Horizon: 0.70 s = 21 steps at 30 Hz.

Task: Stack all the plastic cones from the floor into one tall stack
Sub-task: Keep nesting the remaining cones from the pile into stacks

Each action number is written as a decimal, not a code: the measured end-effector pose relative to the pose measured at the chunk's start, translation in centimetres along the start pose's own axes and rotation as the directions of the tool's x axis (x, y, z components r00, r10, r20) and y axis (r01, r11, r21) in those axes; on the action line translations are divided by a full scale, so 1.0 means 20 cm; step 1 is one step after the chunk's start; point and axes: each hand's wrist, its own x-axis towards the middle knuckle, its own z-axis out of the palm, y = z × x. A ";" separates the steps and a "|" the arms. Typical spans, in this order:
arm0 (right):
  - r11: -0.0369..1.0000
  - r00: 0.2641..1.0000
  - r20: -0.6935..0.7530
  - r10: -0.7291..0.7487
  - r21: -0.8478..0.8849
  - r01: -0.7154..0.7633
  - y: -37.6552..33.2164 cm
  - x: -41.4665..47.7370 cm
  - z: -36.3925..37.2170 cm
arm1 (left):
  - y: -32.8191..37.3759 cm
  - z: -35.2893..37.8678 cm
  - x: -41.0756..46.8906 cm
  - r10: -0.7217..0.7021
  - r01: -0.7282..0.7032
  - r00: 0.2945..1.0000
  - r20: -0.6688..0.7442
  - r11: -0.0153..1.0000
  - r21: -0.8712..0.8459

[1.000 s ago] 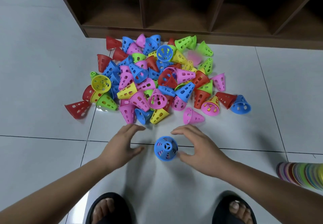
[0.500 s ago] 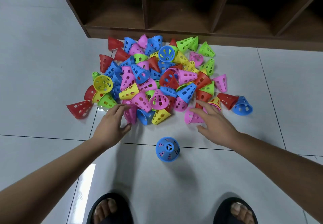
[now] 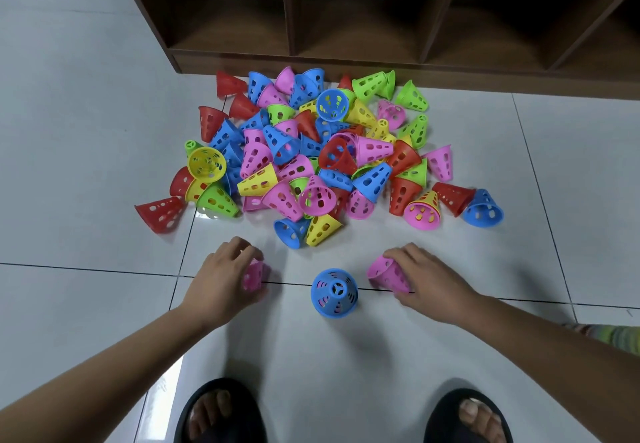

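A heap of perforated plastic cones [image 3: 311, 155] in red, blue, pink, green and yellow lies on the tiled floor. A single blue cone [image 3: 334, 293] stands upright, narrow end up, in front of the heap between my hands. My left hand [image 3: 225, 280] grips a pink cone [image 3: 255, 274] left of the blue one; my fingers hide most of it. My right hand [image 3: 429, 281] holds another pink cone [image 3: 386, 273] on its side, just right of the blue cone.
A dark wooden shelf unit [image 3: 346, 62] with open compartments stands right behind the heap. My two feet in black sandals [image 3: 221, 411] are at the bottom edge. A striped multicoloured object [image 3: 620, 337] shows at the right edge.
Both hands reached into the front of the heap, each took a pink cone, and drew back toward the upright blue cone.
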 end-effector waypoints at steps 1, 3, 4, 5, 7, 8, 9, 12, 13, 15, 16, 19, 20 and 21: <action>1.000 1.000 -0.001 0.012 0.021 -0.012 0.00 -0.02 0.03 | -0.01 0.00 -0.01 -0.004 0.003 1.000 0.030 1.000 0.010; 0.996 0.999 -0.024 0.039 0.080 -0.037 0.00 -0.06 0.08 | -0.04 -0.01 -0.02 0.008 -0.010 0.995 0.102 1.000 0.014; 0.992 0.998 -0.034 0.054 0.120 -0.049 -0.01 -0.07 0.10 | -0.05 -0.02 -0.03 0.024 -0.028 0.991 0.133 0.999 0.023; 0.985 0.997 -0.041 0.069 0.163 -0.062 -0.02 -0.08 0.11 | -0.05 -0.03 -0.03 0.040 -0.047 0.986 0.162 0.998 0.036; 0.969 0.995 -0.050 0.087 0.234 -0.073 -0.03 -0.10 0.12 | -0.07 -0.04 -0.04 0.060 -0.074 0.976 0.208 0.995 0.060; 0.963 0.994 -0.053 0.091 0.261 -0.074 -0.04 -0.11 0.12 | -0.08 -0.05 -0.05 0.055 -0.070 0.975 0.215 0.996 0.061; 0.957 0.994 -0.058 0.093 0.282 -0.073 -0.05 -0.12 0.11 | -0.09 -0.04 -0.05 0.036 -0.048 0.977 0.212 0.998 0.051; 0.930 0.991 -0.105 0.088 0.364 -0.044 -0.12 -0.13 0.03 | -0.11 -0.02 -0.08 -0.120 0.134 0.978 0.168 0.989 -0.069; 0.922 0.990 -0.119 0.080 0.387 -0.028 -0.15 -0.15 -0.01 | -0.12 -0.01 -0.08 -0.167 0.182 0.973 0.157 0.979 -0.088; 0.934 0.992 -0.125 0.026 0.358 0.020 -0.22 -0.18 -0.10 | -0.12 0.01 -0.10 -0.194 0.206 0.970 0.146 0.976 -0.073; 0.951 0.994 -0.106 -0.015 0.305 0.046 -0.25 -0.20 -0.15 | -0.12 0.02 -0.10 -0.191 0.203 0.971 0.145 0.977 -0.069; 0.979 0.993 -0.046 -0.107 0.171 0.113 -0.33 -0.27 -0.30 | -0.09 0.03 -0.10 -0.188 0.200 0.973 0.132 0.976 -0.090; 0.981 0.991 -0.040 -0.124 0.147 0.129 -0.35 -0.29 -0.35 | -0.08 0.03 -0.10 -0.185 0.198 0.975 0.126 0.975 -0.099; 0.982 0.990 -0.031 -0.139 0.127 0.141 -0.37 -0.32 -0.39 | -0.07 0.02 -0.10 -0.177 0.190 0.977 0.118 0.975 -0.112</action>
